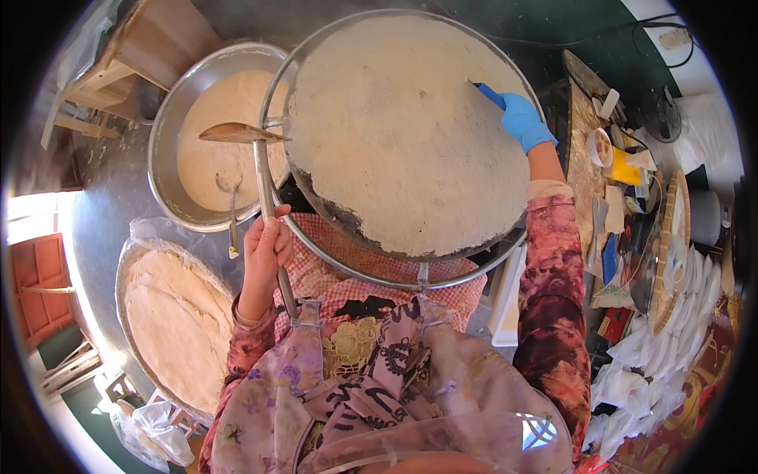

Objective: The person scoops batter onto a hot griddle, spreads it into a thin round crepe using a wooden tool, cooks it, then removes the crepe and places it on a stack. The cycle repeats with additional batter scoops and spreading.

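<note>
In front of me a large round griddle (335,212) is covered by a thin, pale sheet of batter, with a dark burnt-looking edge at the lower left. My left hand (267,251) is wrapped round the long handle of a T-shaped batter spreader. Its wooden blade (233,133) lies over the bowl's rim and the griddle's left side. On my right hand (523,125) is a blue glove; its fingers close round a blue-handled scraper (489,95), held at the sheet's right part. The scraper's tip points up and left; whether it touches the sheet I cannot tell.
Left of the griddle stands a steel basin (160,158) of batter with a ladle (232,207) in it. Nearer, a wide container holds pale folded sheets (170,312). A cluttered side table (580,142) stands at right, above stacked plastic-wrapped packs (671,347).
</note>
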The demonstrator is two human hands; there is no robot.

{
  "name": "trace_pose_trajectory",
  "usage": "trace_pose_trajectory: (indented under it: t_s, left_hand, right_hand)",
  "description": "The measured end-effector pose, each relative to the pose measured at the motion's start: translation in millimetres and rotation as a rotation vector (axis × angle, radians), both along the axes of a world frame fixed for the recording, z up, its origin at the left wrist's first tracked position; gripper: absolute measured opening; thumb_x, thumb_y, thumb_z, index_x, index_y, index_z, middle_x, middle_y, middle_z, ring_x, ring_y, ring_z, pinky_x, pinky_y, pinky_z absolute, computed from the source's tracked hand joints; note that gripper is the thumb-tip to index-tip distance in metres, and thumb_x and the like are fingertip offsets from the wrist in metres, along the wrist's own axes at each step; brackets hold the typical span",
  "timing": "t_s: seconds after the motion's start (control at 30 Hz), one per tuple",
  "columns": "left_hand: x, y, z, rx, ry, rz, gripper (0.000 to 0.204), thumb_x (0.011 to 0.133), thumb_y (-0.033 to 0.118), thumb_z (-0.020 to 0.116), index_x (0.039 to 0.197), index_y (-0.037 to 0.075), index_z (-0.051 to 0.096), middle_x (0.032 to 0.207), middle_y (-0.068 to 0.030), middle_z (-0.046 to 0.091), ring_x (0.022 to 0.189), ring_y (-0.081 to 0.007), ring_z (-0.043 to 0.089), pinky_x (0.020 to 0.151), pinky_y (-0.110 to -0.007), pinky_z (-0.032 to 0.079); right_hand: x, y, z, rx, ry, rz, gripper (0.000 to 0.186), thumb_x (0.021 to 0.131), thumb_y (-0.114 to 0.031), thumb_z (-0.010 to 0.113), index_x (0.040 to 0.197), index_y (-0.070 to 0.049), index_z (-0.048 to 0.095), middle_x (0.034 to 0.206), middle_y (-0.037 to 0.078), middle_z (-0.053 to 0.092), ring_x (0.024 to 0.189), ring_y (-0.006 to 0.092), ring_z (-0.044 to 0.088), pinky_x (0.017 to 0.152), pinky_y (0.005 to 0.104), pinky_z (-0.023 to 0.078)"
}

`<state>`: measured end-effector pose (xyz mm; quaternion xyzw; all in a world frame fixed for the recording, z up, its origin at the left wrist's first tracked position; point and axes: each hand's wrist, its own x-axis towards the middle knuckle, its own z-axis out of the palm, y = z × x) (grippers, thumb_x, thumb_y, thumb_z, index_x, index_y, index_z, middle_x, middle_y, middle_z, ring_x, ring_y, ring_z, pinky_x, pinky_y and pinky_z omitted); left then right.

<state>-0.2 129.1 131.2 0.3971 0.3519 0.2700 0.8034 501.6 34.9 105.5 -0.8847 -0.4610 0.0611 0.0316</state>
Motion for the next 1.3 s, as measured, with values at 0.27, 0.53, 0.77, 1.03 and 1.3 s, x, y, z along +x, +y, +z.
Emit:
trace_pose_trajectory:
  t_s: [0.27,0.53,0.77,1.03,1.3]
  left_hand:
    - [-2,-4,3,0.008,-0.063,-0.027,0.031,0.098,0.022,0.04,0.116,-0.001,0.05,0.06,0.0041,0.035,0.043,-0.0032,0.03,0.038,-0.018,0.026]
    - [2,-16,7,0.017,-0.067,-0.079,0.031,0.098,0.022,0.04,0.116,-0.002,0.049,0.06,0.0041,0.034,0.043,-0.0033,0.031,0.038,-0.018,0.027]
    - [2,-32,13,0.015,-0.116,-0.142,0.031,0.097,0.023,0.041,0.115,-0.001,0.05,0.061,0.0037,0.035,0.044,-0.004,0.032,0.039,-0.019,0.028]
    - [-9,-34,14,0.045,-0.095,-0.142,0.033,0.098,0.025,0.039,0.115,-0.002,0.049,0.062,0.0031,0.036,0.045,-0.0045,0.033,0.04,-0.019,0.029]
    - [22,-14,-1,0.062,-0.122,-0.304,0.042,0.092,0.018,0.048,0.128,-0.001,0.04,0.088,-0.0042,0.055,0.076,-0.0123,0.056,0.069,-0.024,0.046]
  right_hand:
    - [-52,-118,44,0.049,0.215,-0.138,0.033,0.076,-0.001,0.046,0.107,-0.002,0.06,0.099,0.025,0.061,0.095,0.0364,0.06,0.083,0.0395,0.045]
    - [-140,-237,-8,0.315,0.194,-0.178,0.037,0.08,0.006,0.041,0.11,-0.004,0.06,0.102,0.02,0.062,0.092,0.0365,0.059,0.085,0.0378,0.046]
    - [-262,-225,3,0.217,0.011,0.037,0.031,0.083,-0.007,0.044,0.111,-0.003,0.058,0.107,0.02,0.059,0.094,0.0354,0.058,0.084,0.0408,0.046]
    - [-322,-192,25,0.176,0.325,0.06,0.047,0.072,0.001,0.051,0.118,-0.003,0.053,0.114,0.019,0.056,0.104,0.0362,0.053,0.088,0.0398,0.043]
    - [-307,-164,73,0.941,1.448,-0.697,0.036,0.082,-0.017,0.063,0.113,0.0,0.056,0.102,0.006,0.063,0.087,0.0172,0.061,0.079,0.0305,0.049]
